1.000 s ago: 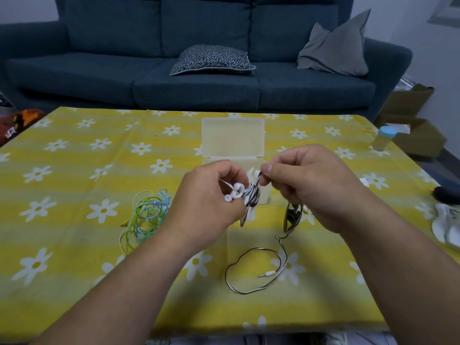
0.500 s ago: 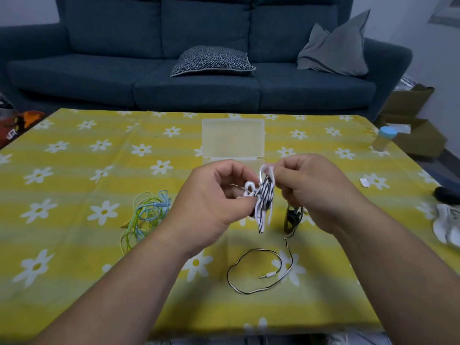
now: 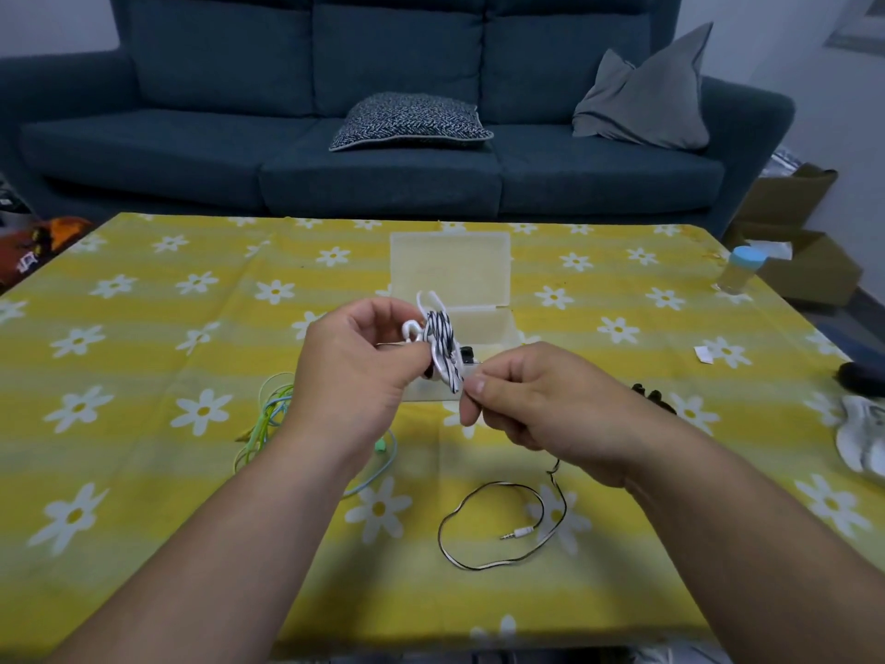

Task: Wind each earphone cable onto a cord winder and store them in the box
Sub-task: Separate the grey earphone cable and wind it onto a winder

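Dropped lower, R hand (image 3: 541, 409) pinches cable (image 3: 479, 566); L hand (image 3: 354, 371) grips winder (image 3: 443, 349) (daisy tablecloth (image 3: 143, 328), blue sofa (image 3: 383, 184) behind).

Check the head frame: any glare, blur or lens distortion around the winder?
Head view: dim, even light, no glare on the box. Head view: cord winder and striped cable, gripped by the left hand and pinched by the right hand, look slightly soft. Head view: wide-angle stretch toward the corners, forearms splayed.

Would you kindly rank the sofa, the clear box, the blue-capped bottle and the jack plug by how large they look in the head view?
1. Sofa, by far the largest.
2. Box, lid open.
3. Bottle.
4. Jack plug, smallest, though nearest the camera.
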{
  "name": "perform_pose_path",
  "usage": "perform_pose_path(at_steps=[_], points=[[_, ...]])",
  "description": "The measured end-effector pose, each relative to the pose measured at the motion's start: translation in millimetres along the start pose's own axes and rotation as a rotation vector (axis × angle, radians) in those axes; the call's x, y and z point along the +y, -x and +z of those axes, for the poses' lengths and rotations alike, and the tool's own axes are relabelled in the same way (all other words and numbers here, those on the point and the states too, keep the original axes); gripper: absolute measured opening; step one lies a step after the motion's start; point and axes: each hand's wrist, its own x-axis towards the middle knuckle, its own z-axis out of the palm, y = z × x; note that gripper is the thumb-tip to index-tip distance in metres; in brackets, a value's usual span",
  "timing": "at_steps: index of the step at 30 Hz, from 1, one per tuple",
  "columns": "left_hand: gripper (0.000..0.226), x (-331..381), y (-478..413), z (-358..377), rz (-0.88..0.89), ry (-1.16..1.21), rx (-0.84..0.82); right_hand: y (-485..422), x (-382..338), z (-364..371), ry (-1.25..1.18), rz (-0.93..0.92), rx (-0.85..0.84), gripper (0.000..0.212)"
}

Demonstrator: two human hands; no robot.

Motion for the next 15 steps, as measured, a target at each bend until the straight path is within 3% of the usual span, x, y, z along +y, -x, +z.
perform_pose_path(at_steps=[8, 15], points=[[0.024, -6.6, 0.1, 1.9, 0.113, -0.195, 0.005, 3.7, -4.5, -1.0, -0.008, -0.044, -0.020, 0.030], [0.024, -11.7, 2.0, 1.8, 0.200, -0.429, -0.143, 6.6, -17.1, -15.1, -0.273, -0.094, 0.188, 0.031]])
